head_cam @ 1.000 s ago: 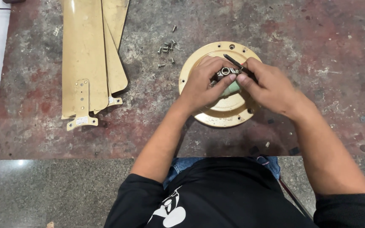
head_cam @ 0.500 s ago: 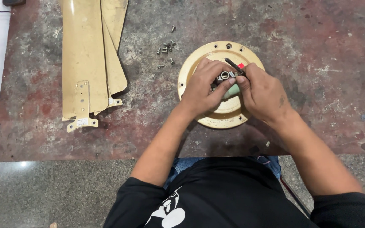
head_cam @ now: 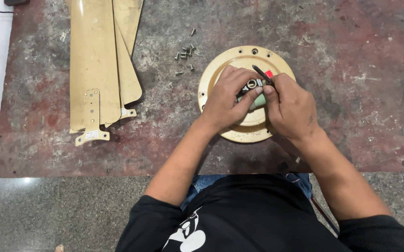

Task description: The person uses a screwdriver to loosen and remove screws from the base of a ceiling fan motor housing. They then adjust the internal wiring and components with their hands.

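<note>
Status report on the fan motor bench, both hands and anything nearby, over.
Left hand and right hand both on the hub of the round gold motor housing. Right hand grips a thin dark tool. Loose screws and fan blades lie apart, left.

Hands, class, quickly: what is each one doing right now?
Left hand: closed, fingers curled on the green part at the centre of the round gold fan housing.
Right hand: closed, pinching a thin dark tool.

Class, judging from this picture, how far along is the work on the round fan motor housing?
Done: the blades lie stacked apart, and loose screws sit beside the motor housing. In hand: left hand and right hand meet at its hub, the right holding a thin dark tool. Left: the housing looks closed.
</note>
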